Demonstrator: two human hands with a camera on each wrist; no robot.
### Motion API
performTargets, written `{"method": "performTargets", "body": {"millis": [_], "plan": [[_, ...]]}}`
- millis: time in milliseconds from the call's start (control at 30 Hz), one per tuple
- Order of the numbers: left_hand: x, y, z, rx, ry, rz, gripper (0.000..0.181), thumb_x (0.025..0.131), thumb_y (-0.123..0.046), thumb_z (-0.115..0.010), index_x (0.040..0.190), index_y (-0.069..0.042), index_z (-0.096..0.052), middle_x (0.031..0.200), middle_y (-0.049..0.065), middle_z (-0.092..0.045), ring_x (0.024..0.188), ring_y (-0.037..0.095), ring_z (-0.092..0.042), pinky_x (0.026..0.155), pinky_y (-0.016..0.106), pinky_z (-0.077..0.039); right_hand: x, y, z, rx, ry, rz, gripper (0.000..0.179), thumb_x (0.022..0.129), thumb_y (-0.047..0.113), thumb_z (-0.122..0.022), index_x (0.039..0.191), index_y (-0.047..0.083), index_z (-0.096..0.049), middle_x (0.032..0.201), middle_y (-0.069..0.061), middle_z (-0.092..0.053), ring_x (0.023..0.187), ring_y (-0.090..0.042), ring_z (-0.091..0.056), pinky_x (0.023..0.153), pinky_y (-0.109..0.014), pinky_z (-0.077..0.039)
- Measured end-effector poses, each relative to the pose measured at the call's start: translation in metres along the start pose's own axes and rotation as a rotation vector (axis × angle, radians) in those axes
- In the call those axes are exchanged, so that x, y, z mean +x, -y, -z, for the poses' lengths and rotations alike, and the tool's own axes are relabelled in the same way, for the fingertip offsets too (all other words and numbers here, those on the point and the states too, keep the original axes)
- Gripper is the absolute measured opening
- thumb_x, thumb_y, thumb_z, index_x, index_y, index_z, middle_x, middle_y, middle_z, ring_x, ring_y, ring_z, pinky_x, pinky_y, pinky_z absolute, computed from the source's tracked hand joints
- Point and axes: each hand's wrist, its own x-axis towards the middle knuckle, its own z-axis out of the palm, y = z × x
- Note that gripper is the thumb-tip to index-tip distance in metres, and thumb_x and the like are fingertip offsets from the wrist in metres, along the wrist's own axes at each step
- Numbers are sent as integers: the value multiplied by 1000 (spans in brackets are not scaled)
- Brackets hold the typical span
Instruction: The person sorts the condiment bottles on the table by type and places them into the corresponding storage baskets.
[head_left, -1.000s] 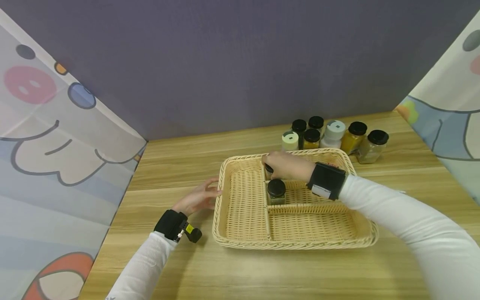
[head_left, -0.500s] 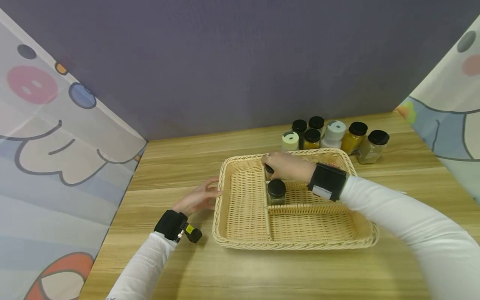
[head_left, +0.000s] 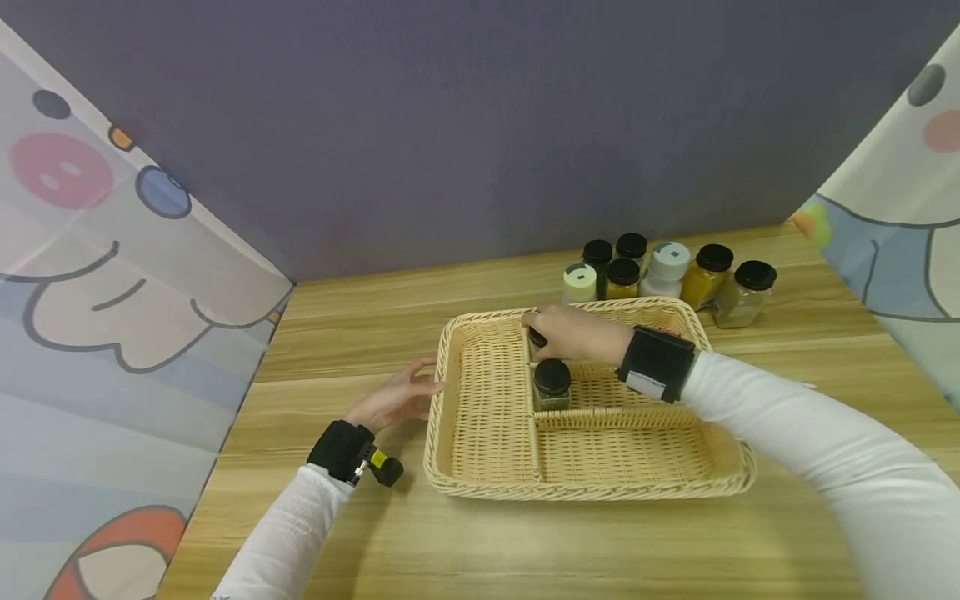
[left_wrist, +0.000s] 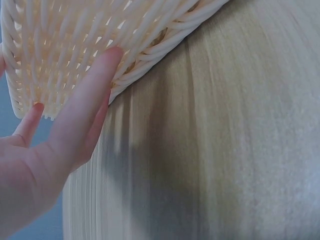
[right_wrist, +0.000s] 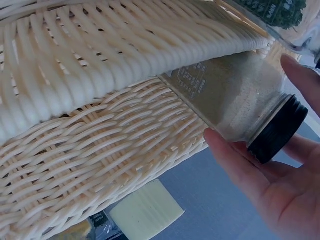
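My right hand [head_left: 577, 331] reaches into the back compartment of the wicker basket [head_left: 491, 492]. Its thumb and fingers grip a spice jar [right_wrist: 235, 95] near the black lid; pale brownish powder shows through the clear wall. In the head view the hand hides most of that jar. A second black-lidded jar [head_left: 552, 392] stands in the middle compartment, just in front. On the basket's left outer side, my left hand [head_left: 393, 397] rests with extended fingers [left_wrist: 90, 95] touching the weave, as the left wrist view shows.
Several spice jars [head_left: 707, 279], with black or white lids, stand behind the basket at the back right. A wicker divider [head_left: 618, 415] separates the middle and front compartments. Something red [head_left: 670, 331] is partly hidden behind the right wristband. A grey panel [head_left: 480, 150] borders the table's back.
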Motion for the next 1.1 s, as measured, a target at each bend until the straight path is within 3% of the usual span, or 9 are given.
{"method": "performTargets", "body": {"millis": [133,367,533,700,867,1100], "plan": [[-1,-1,0,-4,8,-5,56,85,-4,-51,133,-10,-21,122,29,-41,100,33,-51,83,54,-47,-1,2,2,17,13,-20,50,76,31,-66,114,3,-50,105,-20,-55,75,-20,-54,57,-31,-49],[1,1,1,-7,5,-6,56,85,-5,-52,132,-12,-23,121,27,-43,101,34,-51,83,56,-46,-2,3,7,31,33,-30,53,83,38,-56,122,4,-44,114,-21,-53,96,-29,-54,78,-42,-51],[1,1,1,-9,-14,0,56,84,-6,-54,131,-14,-26,118,23,-47,100,33,-51,82,56,-47,-2,3,11,27,5,-15,49,85,35,-55,118,1,-47,112,-21,-55,94,-29,-55,78,-41,-51],[1,1,1,4,-16,0,56,84,-7,-55,131,-14,-26,116,21,-47,100,32,-51,82,55,-47,-2,2,15,8,-2,-54,51,85,37,-54,119,0,-47,117,-24,-52,99,-33,-53,84,-46,-49],[0,1,1,0,-12,2,55,84,-7,-54,131,-14,-26,116,21,-48,100,32,-52,82,54,-48,-4,-2,20,-21,-7,-110,52,85,38,-53,122,2,-45,123,-29,-45,99,-36,-52,81,-48,-50],[1,0,0,-4,-14,4,55,84,-6,-54,131,-14,-26,116,21,-48,99,32,-52,82,54,-47,-11,-12,27,-51,-47,-139,46,87,35,-52,119,2,-47,117,-26,-51,93,-33,-55,75,-46,-52]]}}
